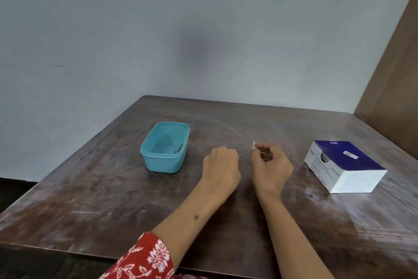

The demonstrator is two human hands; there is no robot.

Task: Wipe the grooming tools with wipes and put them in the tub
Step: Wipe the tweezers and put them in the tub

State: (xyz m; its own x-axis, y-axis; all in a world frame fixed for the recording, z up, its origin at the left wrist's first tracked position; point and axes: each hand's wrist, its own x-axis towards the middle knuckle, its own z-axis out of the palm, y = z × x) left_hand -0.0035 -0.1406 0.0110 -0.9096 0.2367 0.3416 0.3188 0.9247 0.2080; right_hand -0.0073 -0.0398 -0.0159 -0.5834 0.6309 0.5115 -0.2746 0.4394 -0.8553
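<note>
A turquoise plastic tub (164, 163) stands on the dark wooden table, left of centre, with a metal grooming tool (178, 149) lying inside near its right wall. My left hand (220, 167) hovers right of the tub, fingers curled; only a thin glint of something shows at its fingertips, too small to name. My right hand (270, 165) is close beside it, pinching a small white wipe (253, 145) between thumb and fingers. A blue and white box of wipes (345, 165) sits at the right.
The wooden table (113, 199) is backed by a pale wall. A brown panel (393, 75) rises at the right rear corner. The table's left edge drops off to a dark floor.
</note>
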